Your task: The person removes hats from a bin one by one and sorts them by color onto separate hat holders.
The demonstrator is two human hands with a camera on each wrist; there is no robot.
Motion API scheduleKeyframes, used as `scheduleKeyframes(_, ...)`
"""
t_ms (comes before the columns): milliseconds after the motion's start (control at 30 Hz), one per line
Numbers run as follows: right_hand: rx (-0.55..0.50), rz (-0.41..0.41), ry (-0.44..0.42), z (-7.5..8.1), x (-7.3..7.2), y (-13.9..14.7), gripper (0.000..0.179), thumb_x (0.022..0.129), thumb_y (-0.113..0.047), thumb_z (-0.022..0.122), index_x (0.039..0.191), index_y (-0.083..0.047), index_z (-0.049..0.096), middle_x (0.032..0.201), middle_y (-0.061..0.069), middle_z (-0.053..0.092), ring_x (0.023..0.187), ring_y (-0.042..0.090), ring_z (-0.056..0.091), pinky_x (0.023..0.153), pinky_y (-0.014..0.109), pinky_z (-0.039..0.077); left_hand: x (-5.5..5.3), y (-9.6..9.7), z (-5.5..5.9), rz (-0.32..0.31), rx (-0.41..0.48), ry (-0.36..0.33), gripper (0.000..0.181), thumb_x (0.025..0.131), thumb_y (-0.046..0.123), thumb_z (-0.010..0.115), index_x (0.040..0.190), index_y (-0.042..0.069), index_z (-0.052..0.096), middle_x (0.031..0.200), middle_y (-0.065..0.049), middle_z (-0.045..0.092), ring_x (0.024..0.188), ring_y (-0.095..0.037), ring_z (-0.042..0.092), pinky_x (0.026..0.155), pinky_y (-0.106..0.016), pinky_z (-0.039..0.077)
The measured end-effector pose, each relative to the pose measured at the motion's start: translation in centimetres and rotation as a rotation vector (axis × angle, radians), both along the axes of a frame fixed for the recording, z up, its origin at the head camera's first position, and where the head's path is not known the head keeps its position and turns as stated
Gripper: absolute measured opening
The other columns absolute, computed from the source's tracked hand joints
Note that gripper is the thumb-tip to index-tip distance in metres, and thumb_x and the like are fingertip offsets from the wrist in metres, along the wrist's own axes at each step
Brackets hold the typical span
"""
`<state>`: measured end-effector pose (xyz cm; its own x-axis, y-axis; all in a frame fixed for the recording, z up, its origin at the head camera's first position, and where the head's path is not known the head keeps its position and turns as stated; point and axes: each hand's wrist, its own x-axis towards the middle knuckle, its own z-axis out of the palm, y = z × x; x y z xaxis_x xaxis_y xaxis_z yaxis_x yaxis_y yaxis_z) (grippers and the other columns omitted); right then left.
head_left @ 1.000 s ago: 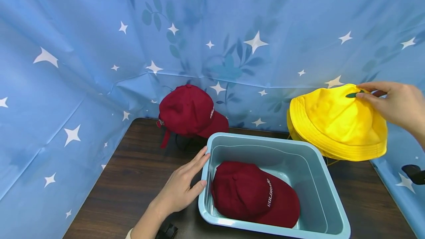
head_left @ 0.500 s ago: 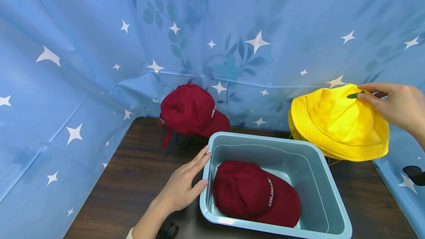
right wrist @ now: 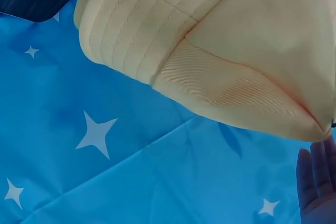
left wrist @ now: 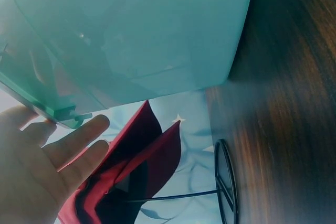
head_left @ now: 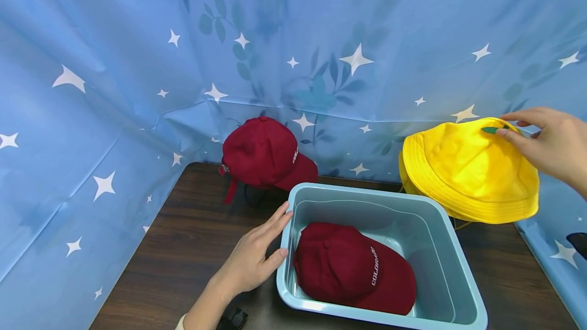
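Observation:
A yellow bucket hat (head_left: pixel 468 167) with a green leaf-shaped piece on its crown is at the right. My right hand (head_left: pixel 550 136) pinches the crown's top, thumb in front and fingers behind. In the right wrist view the hat (right wrist: pixel 220 51) looks pale, with fingertips at its peak. My left hand (head_left: pixel 249 253) rests against the left rim of a light blue plastic bin (head_left: pixel 458 258), fingers fairly straight. Inside the bin lies a dark red baseball cap (head_left: pixel 353 269) with white lettering, its brim to the right.
A second dark red cap (head_left: pixel 261 154) sits at the back left on a black wire stand (left wrist: pixel 226 182). The dark wooden table (head_left: pixel 174 248) meets a blue starry curtain (head_left: pixel 321 39) behind. A small black object (head_left: pixel 233 318) lies by the left wrist.
My right hand shifts slightly right at the hat's crown, and the hat's top dips a little. The left hand, bin and red caps keep their places; the view moves slightly.

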<state>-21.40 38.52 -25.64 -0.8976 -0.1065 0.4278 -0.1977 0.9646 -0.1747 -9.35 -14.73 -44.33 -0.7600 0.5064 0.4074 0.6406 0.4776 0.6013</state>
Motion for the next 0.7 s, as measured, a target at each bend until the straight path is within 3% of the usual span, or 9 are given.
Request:
scheduleKeyframes(33,0.000,0.009,0.012,0.0,0.1,-0.1,0.030,0.098,0.004,0.066,0.122,0.020,0.059,0.121,0.043,0.053,0.100,0.057,0.051,0.081,0.072,0.045,0.0,0.0,0.0,0.000,0.000,0.000,0.063,0.105,0.026,0.053,0.164,0.011,0.036,0.173,-0.002,0.025,0.151,-0.025,0.041,0.110,-0.059,0.046)
scheduleKeyframes(267,0.040,0.048,0.065,0.0,1.0,-1.0,0.031,0.094,0.007,0.068,0.121,0.020,0.060,0.124,0.042,0.054,0.107,0.058,0.050,0.082,0.070,0.045,0.0,0.0,0.0,0.001,-0.001,-0.001,0.063,0.105,0.026,0.053,0.164,0.011,0.036,0.173,-0.002,0.025,0.151,-0.025,0.041,0.109,-0.059,0.046)
scheduleKeyframes(533,0.125,0.184,0.169,-0.5,2.5,-2.3,0.035,0.085,0.008,0.075,0.117,0.017,0.065,0.119,0.039,0.060,0.112,0.057,0.051,0.094,0.074,0.042,0.0,0.0,0.1,0.000,-0.001,-0.006,0.063,0.105,0.025,0.054,0.164,0.010,0.036,0.173,-0.003,0.026,0.151,-0.025,0.040,0.110,-0.060,0.045)
scheduleKeyframes(700,0.163,0.221,0.194,-1.0,3.5,-3.2,0.043,0.078,0.006,0.080,0.118,0.015,0.067,0.122,0.035,0.063,0.111,0.056,0.053,0.086,0.071,0.046,0.0,0.0,0.0,-0.001,-0.004,-0.006,0.063,0.105,0.025,0.054,0.164,0.010,0.036,0.173,-0.003,0.025,0.151,-0.025,0.039,0.110,-0.060,0.045)
